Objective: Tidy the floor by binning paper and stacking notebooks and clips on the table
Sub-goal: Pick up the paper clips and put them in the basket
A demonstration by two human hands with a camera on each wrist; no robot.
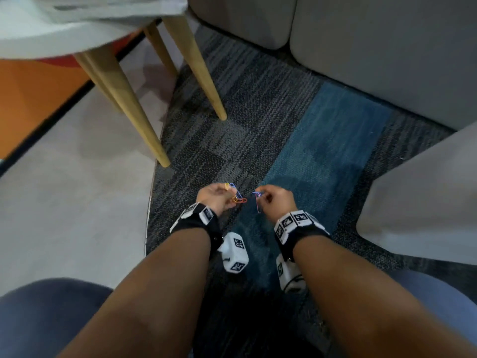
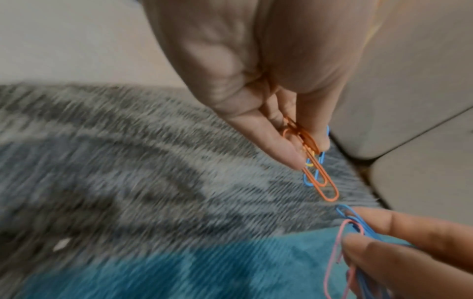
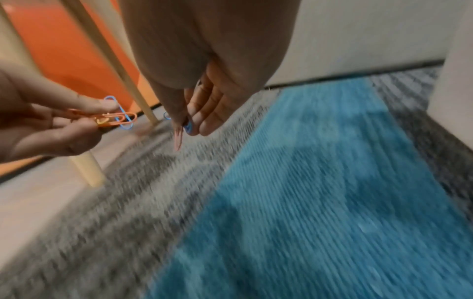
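Observation:
My left hand [image 1: 219, 196] pinches a bunch of orange, blue and yellow paper clips [image 1: 236, 195] just above the carpet. In the left wrist view those clips [image 2: 316, 161] stick out past the thumb and finger. My right hand [image 1: 273, 200] pinches blue and pink paper clips [image 1: 257, 200] a short way to the right; the right wrist view shows them [image 3: 181, 129] hanging from its fingertips. The two hands are close together but apart. The white round table [image 1: 33, 34] stands at the upper left on wooden legs.
Wooden table legs [image 1: 144, 120] stand just ahead on the left. Grey sofa cushions [image 1: 374, 47] close off the back and right. The carpet [image 1: 322, 140] is grey with a blue band. An orange floor patch [image 1: 31, 99] lies at far left.

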